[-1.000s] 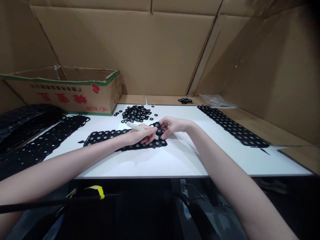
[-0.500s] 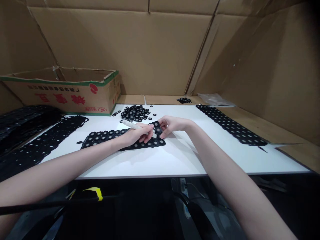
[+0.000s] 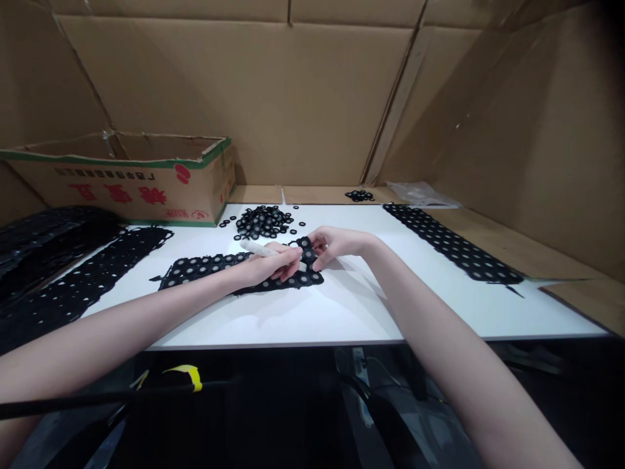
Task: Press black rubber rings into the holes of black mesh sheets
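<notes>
A black strip with rows of pale round spots [image 3: 195, 267] lies flat on the white table. Over its right half, my left hand [image 3: 276, 266] is closed round a white pen-like tool [image 3: 256, 248]. The tool slants, its rear end up to the left and its tip down on the strip near the right end. My right hand [image 3: 339, 244] has its thumb and fingers curled onto the strip's right end, gripping that edge. Part of the strip is hidden under my left hand and forearm.
Behind the strip lies a pile of small black rings [image 3: 263, 222], with a smaller pile [image 3: 360, 195] farther back. Another spotted strip [image 3: 449, 244] lies at right. Black perforated strips [image 3: 92, 277] and a cardboard box [image 3: 146, 189] occupy the left. Cardboard walls [image 3: 322, 98] enclose the table.
The white tool's rear end has dipped slightly, with a small shift of my left hand's fingers. My right hand stays at the strip's edge.
</notes>
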